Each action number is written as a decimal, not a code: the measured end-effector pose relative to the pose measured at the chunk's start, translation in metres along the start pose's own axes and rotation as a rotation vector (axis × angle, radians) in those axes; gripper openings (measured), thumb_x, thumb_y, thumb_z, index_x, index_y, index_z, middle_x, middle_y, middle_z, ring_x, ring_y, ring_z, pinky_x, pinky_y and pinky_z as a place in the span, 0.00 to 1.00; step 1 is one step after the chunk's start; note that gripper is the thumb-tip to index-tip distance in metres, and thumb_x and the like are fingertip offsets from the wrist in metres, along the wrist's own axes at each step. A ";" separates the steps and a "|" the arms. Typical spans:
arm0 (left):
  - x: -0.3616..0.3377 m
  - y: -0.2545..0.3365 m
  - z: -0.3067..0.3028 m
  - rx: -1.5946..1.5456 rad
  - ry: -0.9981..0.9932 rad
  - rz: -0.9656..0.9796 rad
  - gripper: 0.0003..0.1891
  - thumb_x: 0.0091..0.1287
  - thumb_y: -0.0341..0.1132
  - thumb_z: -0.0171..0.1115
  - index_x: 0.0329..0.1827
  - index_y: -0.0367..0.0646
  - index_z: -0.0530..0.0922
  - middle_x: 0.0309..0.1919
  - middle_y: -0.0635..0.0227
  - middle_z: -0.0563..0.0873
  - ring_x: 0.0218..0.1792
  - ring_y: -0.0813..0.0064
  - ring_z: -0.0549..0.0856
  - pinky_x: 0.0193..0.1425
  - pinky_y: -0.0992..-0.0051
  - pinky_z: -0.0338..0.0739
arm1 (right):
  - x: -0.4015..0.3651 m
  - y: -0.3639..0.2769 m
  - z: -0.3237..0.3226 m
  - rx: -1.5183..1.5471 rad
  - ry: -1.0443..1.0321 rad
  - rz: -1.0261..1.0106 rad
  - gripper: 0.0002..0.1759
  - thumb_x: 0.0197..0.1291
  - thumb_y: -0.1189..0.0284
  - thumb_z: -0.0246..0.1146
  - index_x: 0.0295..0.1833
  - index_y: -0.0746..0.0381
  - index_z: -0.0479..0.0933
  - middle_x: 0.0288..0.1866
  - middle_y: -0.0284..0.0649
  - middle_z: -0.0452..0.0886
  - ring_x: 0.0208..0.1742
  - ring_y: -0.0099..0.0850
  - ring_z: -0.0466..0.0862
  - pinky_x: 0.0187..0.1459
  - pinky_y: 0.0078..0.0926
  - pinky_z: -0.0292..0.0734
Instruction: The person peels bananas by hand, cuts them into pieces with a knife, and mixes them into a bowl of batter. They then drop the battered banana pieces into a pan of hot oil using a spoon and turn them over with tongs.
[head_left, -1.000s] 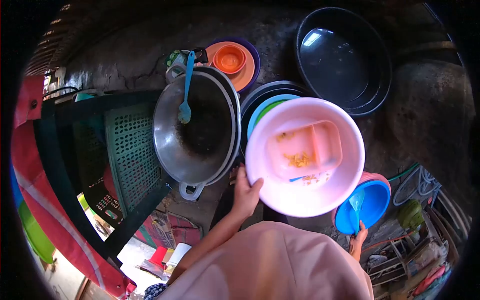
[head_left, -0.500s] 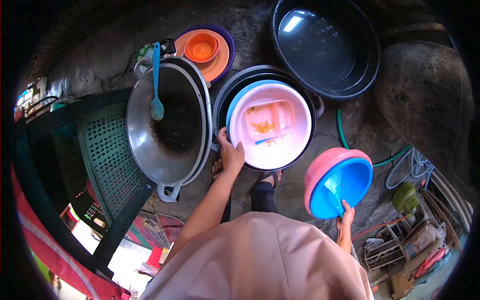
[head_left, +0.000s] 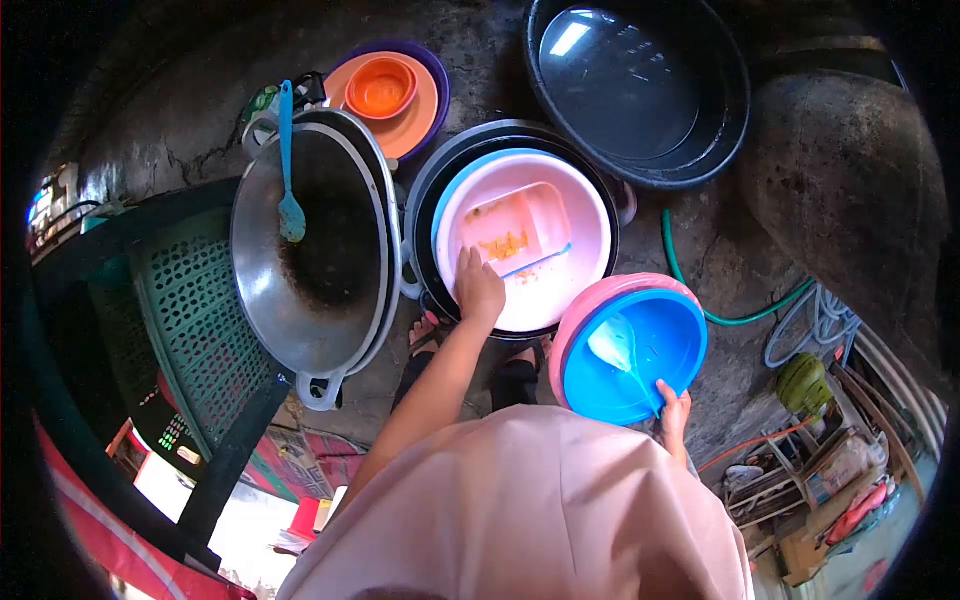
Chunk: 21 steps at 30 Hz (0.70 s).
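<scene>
**Pink basin set down, left hand now inside it**

We see the pink basin [head_left: 585, 205] resting in the stack of dark and blue basins [head_left: 447, 180] on the ground, just right of the wok [head_left: 320, 260]. A second ago it was held up close to us by its rim; half a second ago it had landed in the stack with the hand still on the edge. Now the left hand [head_left: 480, 290] has moved off the rim and lies inside the basin on its near wall. Its fingers are drawn together and point at the near corner of the pink tray [head_left: 520, 222], which lies in the basin with yellow scraps on it. We cannot tell whether the fingers grip the tray or only touch it. A thin blue stick [head_left: 537, 262] lies beside the tray.

The right hand [head_left: 673, 408] is clamped on the near rim of the blue basin [head_left: 665, 345], which sits nested in another pink bowl [head_left: 572, 325], with a pale blue scoop [head_left: 615, 345] inside. This pair has come in from our right and now hangs just beside the pink basin, its mouth turned more towards us than before.

The blue spatula [head_left: 288, 165] stays in the wok, and the orange bowl [head_left: 381, 88] and black tub [head_left: 640, 90] lie beyond.
</scene>
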<state>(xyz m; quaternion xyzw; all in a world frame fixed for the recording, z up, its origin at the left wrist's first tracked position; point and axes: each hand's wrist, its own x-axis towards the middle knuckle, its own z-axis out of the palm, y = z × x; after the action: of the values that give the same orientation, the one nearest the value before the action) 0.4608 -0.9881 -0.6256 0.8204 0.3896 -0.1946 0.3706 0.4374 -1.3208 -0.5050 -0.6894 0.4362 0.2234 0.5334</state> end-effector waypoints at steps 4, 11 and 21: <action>-0.069 0.002 -0.040 -0.062 0.060 0.087 0.23 0.60 0.26 0.46 0.59 0.26 0.60 0.60 0.40 0.62 0.60 0.48 0.65 0.63 0.64 0.60 | 0.006 -0.004 0.010 0.029 0.016 -0.027 0.16 0.50 0.77 0.61 0.46 0.68 0.73 0.42 0.39 0.79 0.39 0.27 0.77 0.45 0.24 0.69; -0.196 -0.080 -0.082 -0.238 0.066 -0.180 0.26 0.60 0.27 0.48 0.63 0.31 0.57 0.60 0.40 0.62 0.59 0.48 0.67 0.59 0.64 0.66 | 0.019 -0.028 0.081 -0.006 0.047 -0.157 0.17 0.51 0.76 0.61 0.49 0.68 0.72 0.44 0.39 0.78 0.42 0.27 0.76 0.47 0.25 0.69; -0.196 -0.115 -0.057 -0.627 0.218 -0.022 0.27 0.62 0.29 0.52 0.65 0.37 0.57 0.61 0.41 0.59 0.50 0.59 0.77 0.38 0.73 0.81 | 0.036 -0.016 0.178 -0.739 0.092 -0.663 0.21 0.53 0.65 0.62 0.49 0.67 0.71 0.40 0.43 0.75 0.41 0.37 0.74 0.46 0.32 0.68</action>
<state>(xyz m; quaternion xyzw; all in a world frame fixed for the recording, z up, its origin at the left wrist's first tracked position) 0.2503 -0.9935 -0.5218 0.6780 0.4767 0.0199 0.5591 0.4976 -1.1670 -0.5833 -0.9431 0.1081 0.1509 0.2758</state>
